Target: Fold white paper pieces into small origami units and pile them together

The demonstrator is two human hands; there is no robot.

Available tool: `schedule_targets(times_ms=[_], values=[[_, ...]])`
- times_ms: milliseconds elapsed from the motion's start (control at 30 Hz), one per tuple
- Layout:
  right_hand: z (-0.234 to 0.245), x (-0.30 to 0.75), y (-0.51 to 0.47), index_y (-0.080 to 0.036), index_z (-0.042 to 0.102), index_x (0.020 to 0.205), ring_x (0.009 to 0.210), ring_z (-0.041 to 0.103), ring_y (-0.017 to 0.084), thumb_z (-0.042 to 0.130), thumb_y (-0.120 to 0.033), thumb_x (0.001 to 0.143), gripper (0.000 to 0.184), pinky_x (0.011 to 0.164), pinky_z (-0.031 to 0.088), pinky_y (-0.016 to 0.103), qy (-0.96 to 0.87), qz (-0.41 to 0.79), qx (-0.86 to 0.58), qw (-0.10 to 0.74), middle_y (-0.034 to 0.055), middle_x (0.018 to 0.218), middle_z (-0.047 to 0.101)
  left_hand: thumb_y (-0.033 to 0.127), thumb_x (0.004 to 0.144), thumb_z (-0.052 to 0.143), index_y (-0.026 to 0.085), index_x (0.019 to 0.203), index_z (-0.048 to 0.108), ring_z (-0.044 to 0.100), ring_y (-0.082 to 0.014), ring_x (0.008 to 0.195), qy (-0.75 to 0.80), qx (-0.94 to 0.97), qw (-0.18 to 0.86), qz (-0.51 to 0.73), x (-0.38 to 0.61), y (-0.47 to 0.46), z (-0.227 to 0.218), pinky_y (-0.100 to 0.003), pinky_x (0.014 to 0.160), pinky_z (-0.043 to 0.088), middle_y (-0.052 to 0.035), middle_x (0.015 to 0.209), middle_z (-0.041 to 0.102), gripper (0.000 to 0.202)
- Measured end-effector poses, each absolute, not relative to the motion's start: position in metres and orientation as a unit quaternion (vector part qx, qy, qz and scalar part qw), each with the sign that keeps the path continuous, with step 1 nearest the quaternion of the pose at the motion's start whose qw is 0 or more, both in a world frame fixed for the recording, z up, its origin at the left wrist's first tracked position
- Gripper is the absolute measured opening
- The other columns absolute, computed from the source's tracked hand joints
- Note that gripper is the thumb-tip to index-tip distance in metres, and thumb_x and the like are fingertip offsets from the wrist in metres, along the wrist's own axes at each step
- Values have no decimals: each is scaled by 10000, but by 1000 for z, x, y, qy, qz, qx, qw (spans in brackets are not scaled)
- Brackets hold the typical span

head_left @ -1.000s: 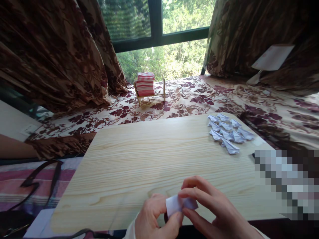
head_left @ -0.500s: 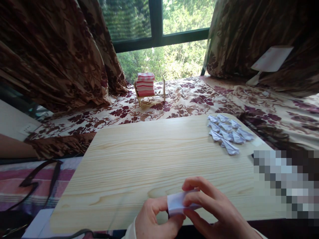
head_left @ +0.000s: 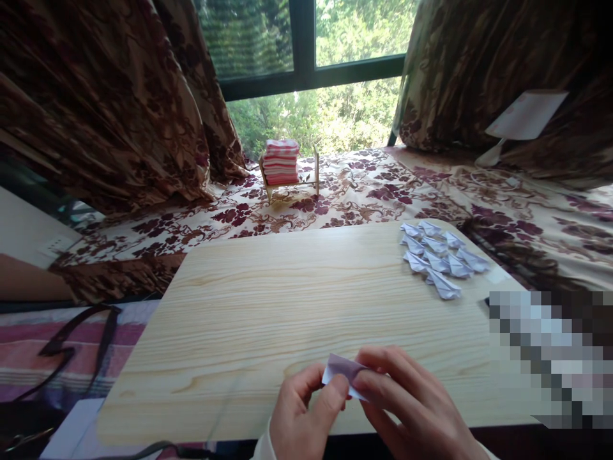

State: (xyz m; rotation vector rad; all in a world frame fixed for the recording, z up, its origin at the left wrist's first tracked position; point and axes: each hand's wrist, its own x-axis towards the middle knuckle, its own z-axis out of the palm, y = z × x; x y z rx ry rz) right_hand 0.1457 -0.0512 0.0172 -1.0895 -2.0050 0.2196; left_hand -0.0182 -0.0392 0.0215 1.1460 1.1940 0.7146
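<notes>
Both my hands meet at the near edge of a light wooden board (head_left: 297,300). My left hand (head_left: 299,415) pinches the left end of a small white folded paper (head_left: 342,368) between thumb and forefinger. My right hand (head_left: 414,406) grips the paper's right side, fingers curled over it. The paper is lifted slightly above the board. A pile of several finished folded paper pieces (head_left: 440,257) lies at the board's far right corner.
The board rests on a flowered bedspread (head_left: 364,191). A small wooden rack with striped pink cloth (head_left: 282,163) stands by the window. Brown curtains hang on both sides. A black strap (head_left: 71,338) lies left; a blurred patch (head_left: 550,351) covers the right.
The paper has been turned and flattened between my fingers, now lying lower and more tilted. Both hands shifted slightly; the pile has not moved.
</notes>
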Motion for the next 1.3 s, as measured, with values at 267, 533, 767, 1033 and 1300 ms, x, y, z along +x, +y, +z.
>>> schedule_targets(times_ms=[267,533,767,1033,1300], values=[[23,154,-60,-236,588,1086,930,662,241,616,-303,807,288,728,563,275,-733,186,-515,404,75,992,692,283,775,533,156,596,572,514,-156,694,468,518,625,349,-20,-31,21,-249,681,403,-15,703,566,223],[11,151,-52,-214,611,1043,862,682,215,614,-284,803,250,673,572,257,-719,191,-532,406,66,957,718,228,745,530,164,555,564,555,-175,719,458,534,598,384,-18,-34,20,-265,723,427,-26,698,590,203],[2,150,-53,-212,616,1081,874,686,197,645,-278,782,307,696,579,238,-693,248,-546,400,67,1021,712,237,729,523,163,544,572,577,-193,734,456,536,601,378,-20,-34,22,-272,722,445,-45,708,612,205],[9,148,-50,-205,647,1086,772,679,179,669,-219,743,344,676,572,236,-634,395,-541,386,43,914,728,262,703,523,165,553,597,581,-240,849,440,569,580,383,-23,-36,24,-267,712,465,-93,845,635,193],[13,142,-47,-231,635,1057,852,640,165,595,-147,796,277,673,544,206,-674,309,-492,456,56,977,641,242,721,539,158,547,573,564,-196,762,403,514,638,407,-23,-34,24,-242,638,422,-56,777,593,196]])
